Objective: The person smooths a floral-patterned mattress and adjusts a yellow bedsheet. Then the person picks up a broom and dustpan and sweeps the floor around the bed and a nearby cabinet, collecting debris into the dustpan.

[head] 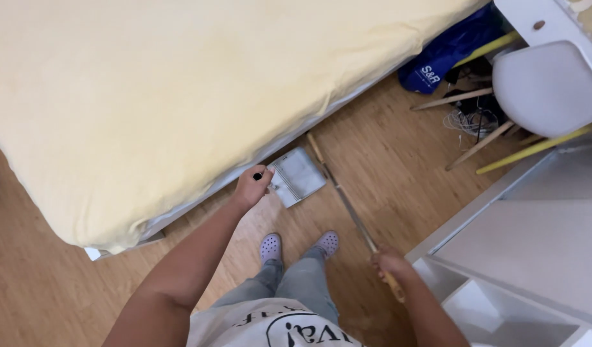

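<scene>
The left hand (251,187) grips a grey dustpan's (299,177) handle; the right hand (389,262) clasps a broom handle (347,202) just beside the dustpan.

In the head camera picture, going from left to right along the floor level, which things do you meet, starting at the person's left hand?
Left hand on the dustpan grip → grey dustpan → broom handle → right hand → blue bag → white chair.
</scene>
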